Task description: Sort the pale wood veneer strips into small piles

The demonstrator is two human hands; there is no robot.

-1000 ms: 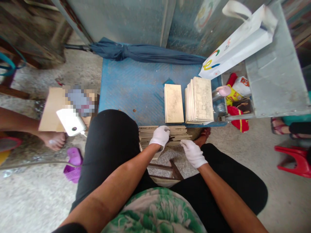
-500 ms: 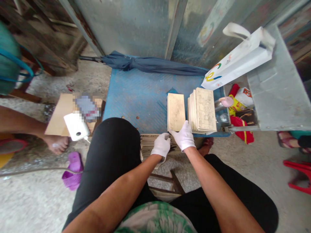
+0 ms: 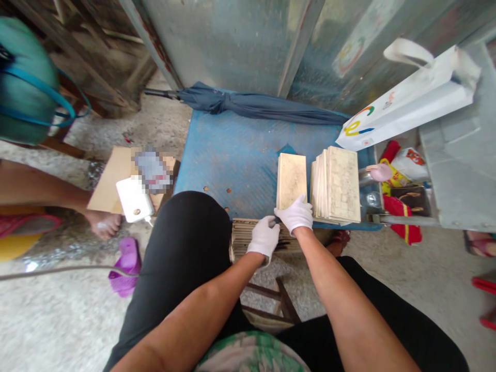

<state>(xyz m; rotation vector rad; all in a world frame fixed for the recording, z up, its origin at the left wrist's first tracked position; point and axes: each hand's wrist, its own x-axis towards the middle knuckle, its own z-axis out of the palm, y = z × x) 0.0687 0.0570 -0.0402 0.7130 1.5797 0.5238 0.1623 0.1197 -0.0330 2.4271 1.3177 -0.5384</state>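
My right hand [image 3: 296, 214], in a white glove, spans the near end of a pale flat board [image 3: 292, 178] on the blue table. Its thumb is at the left corner and its fingers are at the right edge. Just below and to the left, my left hand [image 3: 265, 236], also gloved, has curled fingers over a row of thin boards [image 3: 242, 235] at the table's near side. A small dark bit shows at its fingertips, too small to name. Right of the single board stands a leaning stack of similar pale boards [image 3: 341, 183].
A folded umbrella [image 3: 267, 109] lies along the back of the blue table [image 3: 228, 150]. At right are a white paper bag [image 3: 411, 98] and an open compartment of small items. A cardboard box [image 3: 106, 178] bears a white power bank [image 3: 134, 199]. Another person's foot [image 3: 103, 222] shows at left.
The whole view has shifted, so things appear further right. My right hand's fingers have drawn closer together, and its thumb has come nearer my left hand's fingertips. The boards on the table look unchanged.
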